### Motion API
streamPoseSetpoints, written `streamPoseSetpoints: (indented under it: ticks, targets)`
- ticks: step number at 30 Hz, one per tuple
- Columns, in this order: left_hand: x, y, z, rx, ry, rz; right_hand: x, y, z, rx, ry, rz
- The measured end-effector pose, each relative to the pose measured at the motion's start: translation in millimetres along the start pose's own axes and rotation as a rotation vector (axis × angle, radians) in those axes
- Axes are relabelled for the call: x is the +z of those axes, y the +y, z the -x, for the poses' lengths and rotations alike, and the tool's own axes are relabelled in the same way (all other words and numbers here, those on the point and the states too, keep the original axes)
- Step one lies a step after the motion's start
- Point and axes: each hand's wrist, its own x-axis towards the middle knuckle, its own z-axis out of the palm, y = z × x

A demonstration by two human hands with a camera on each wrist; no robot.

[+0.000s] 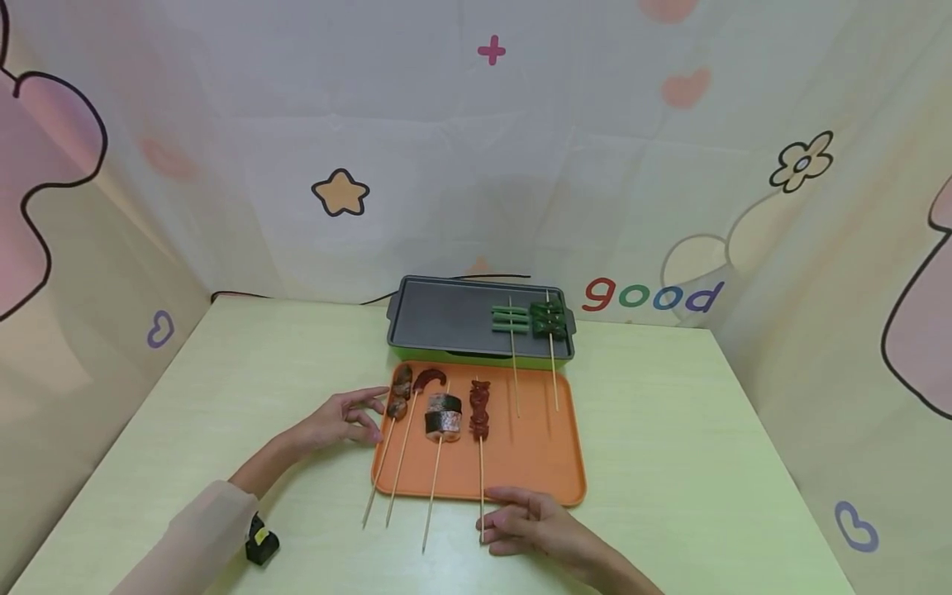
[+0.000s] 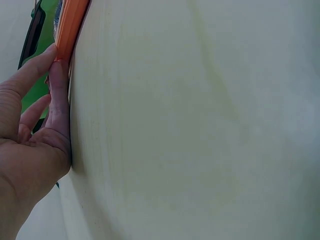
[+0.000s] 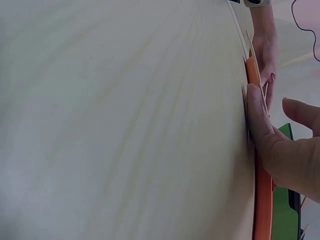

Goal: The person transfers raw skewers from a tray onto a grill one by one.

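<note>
My left hand point(image 1: 338, 421) is at the left rim of an orange tray point(image 1: 530, 467), its fingertips right at the rim in the left wrist view. My right hand point(image 1: 535, 525) is by the tray's front edge, fingers beside the stick end of a dark red meat skewer point(image 1: 479, 409); thumb and finger stand apart in the right wrist view. Also on the tray lie a brown mushroom-like skewer point(image 1: 400, 395), a curled dark red tentacle-like skewer point(image 1: 430, 378) and a skewer of pale pieces with black bands point(image 1: 444, 420). Their sticks jut over the front edge.
Behind the tray stands a grey griddle point(image 1: 446, 314) with a green base point(image 1: 424, 355). A green bean skewer point(image 1: 510, 319) and a dark green leafy skewer point(image 1: 549, 321) lie at its right, sticks reaching over the tray. A small black device point(image 1: 260, 545) is at the left sleeve.
</note>
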Motion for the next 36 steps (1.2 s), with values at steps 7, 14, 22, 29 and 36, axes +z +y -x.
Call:
streamPoseSetpoints:
  ticks: [7, 14, 22, 29, 36]
  targets:
    - [0.7, 1.6, 0.7, 0.003, 0.001, -0.005, 4.1, -1.4, -0.8, 0.006, 0.027, 0.002]
    - [0.4, 0.5, -2.2, -0.008, 0.004, -0.01, 6.5, -4.7, 3.0, -0.022, 0.075, 0.064]
    - [0.7, -1.4, -0.1, -0.027, 0.013, -0.013, 5.4, -1.8, 3.8, -0.039, 0.067, 0.074]
    - [1.5, -0.1, 1.8, -0.005, 0.007, -0.001, 2.6, -2.4, 3.8, -0.029, 0.055, 0.059]
    - [1.6, -1.8, 3.4, 0.006, 0.013, -0.009, 1.1, -3.1, 2.9, -0.049, -0.001, 0.054]
